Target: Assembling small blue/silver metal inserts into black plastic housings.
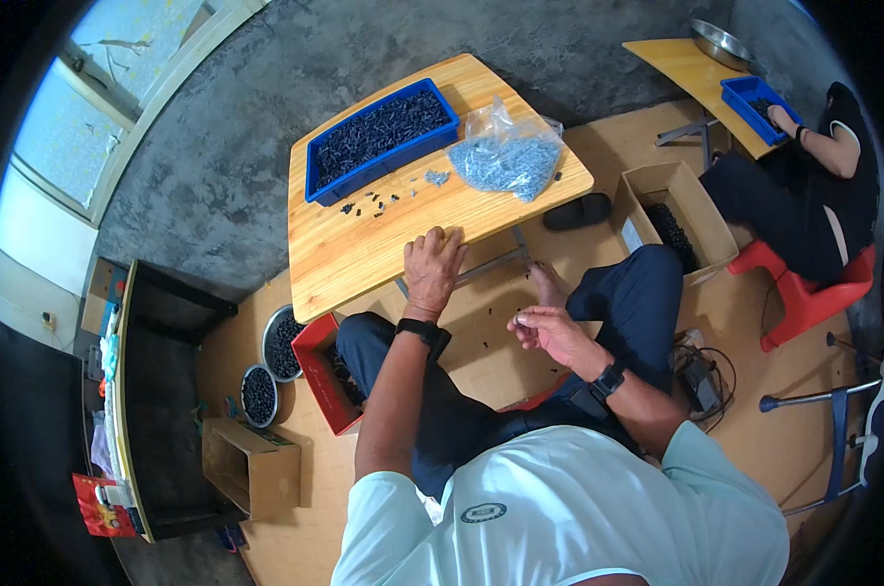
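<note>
My left hand (432,272) rests at the near edge of the wooden table (364,256), its fingers stretched out onto the edge. Over my lap, my right hand (551,332) is closed in a pinch; whatever is between thumb and fingertips is too small to make out. A blue tray (388,154) full of small black pieces sits at the table's far side. Beside it lies a clear plastic bag (505,161) of small light-blue pieces. A little pile of grey-blue pieces (436,178) and several loose black pieces (379,203) are scattered in front of the tray.
Two metal bowls of black pieces (259,396) and a red box (323,376) stand left of my legs, near a cardboard box (256,469). At right are an open carton (676,210), cables (706,381) and a person on a red stool (813,293), one hand in another blue tray (755,107).
</note>
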`<state>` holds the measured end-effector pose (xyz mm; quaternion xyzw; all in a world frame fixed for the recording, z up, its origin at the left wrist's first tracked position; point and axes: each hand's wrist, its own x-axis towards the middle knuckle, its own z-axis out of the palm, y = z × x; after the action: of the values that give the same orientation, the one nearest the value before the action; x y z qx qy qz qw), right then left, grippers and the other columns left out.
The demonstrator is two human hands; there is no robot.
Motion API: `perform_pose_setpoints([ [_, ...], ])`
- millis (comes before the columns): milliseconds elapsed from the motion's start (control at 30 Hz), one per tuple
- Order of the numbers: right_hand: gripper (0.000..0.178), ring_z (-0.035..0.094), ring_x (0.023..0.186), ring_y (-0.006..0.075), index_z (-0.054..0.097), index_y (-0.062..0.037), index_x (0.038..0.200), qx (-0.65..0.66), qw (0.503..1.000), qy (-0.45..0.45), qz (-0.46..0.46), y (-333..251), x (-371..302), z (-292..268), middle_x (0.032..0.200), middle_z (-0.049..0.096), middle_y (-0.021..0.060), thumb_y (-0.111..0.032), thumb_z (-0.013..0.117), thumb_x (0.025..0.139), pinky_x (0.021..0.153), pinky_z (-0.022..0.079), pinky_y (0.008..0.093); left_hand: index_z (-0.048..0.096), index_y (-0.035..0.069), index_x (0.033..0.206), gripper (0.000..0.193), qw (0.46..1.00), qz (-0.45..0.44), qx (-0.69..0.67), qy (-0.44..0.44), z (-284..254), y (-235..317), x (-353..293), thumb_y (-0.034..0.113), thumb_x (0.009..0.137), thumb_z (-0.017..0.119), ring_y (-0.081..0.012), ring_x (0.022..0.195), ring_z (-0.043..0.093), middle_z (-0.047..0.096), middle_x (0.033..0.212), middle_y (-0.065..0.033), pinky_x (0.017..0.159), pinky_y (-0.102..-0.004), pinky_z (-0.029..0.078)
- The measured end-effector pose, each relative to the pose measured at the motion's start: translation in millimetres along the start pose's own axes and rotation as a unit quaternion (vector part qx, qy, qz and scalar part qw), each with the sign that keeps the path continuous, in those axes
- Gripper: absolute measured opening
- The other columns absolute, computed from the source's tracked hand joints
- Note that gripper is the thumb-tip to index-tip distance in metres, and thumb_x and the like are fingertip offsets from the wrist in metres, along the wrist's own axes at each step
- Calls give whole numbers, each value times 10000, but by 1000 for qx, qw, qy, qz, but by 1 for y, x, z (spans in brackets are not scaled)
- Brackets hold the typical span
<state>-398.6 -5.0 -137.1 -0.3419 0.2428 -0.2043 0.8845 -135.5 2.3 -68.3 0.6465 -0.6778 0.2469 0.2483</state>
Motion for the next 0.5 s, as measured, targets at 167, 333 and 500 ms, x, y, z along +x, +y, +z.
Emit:
perform_pose_setpoints([
  [167,183,642,806,94,697,-52,1037,-13,1000,-15,-5,-5,-1,0,996,714,38,-221,650,983,709,555,271,734,151,1105,381,998,55,-10,-42,-12,-29,11,381,806,789,-260,895,593,588,1006,-59,756,-411,460],
  [333,174,642,802,95,697,-51,1036,-4,1000,-10,-3,1,2,-3,1001,717,44,-209,653,981,708,555,271,732,138,1109,466,996,20,-50,-64,-14,-34,11,440,764,814,-273,858,598,594,970,-70,741,-403,472],
  [500,150,640,809,95,689,-57,1033,-4,1000,-10,14,7,3,-2,1015,718,51,-192,657,976,711,554,269,674,75,925,449,996,-20,-60,-69,-17,-41,11,458,745,824,-295,823,597,589,892,-91,744,-421,471],
])
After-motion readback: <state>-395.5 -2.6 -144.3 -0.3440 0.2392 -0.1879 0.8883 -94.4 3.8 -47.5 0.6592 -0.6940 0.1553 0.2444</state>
